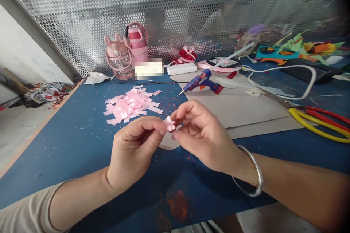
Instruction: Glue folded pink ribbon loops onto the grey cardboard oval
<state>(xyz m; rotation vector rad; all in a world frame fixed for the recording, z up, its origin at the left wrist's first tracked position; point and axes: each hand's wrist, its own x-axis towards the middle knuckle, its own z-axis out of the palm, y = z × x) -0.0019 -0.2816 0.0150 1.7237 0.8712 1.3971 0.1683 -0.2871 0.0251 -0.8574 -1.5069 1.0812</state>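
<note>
A small folded piece of pink ribbon (170,124) is held up above the table between my hands. My left hand (136,149) pinches its left side between thumb and index finger. My right hand (203,138), with a silver bangle on the wrist, has curled fingers at the piece's right side; its index fingertip touches the ribbon and its thumb sits just below. Behind my left hand lies a loose pile of cut pink ribbon strips (128,105). Under the held piece, a pale rounded sheet (169,144) is partly hidden by my fingers.
A blue glue gun (201,82) with a glue stick rests on grey card (246,105). Scissors with yellow and red handles (314,120) lie at right. Two pink bottles (119,58) stand by the perforated metal screen (90,11). A white cable (313,72) loops at back right.
</note>
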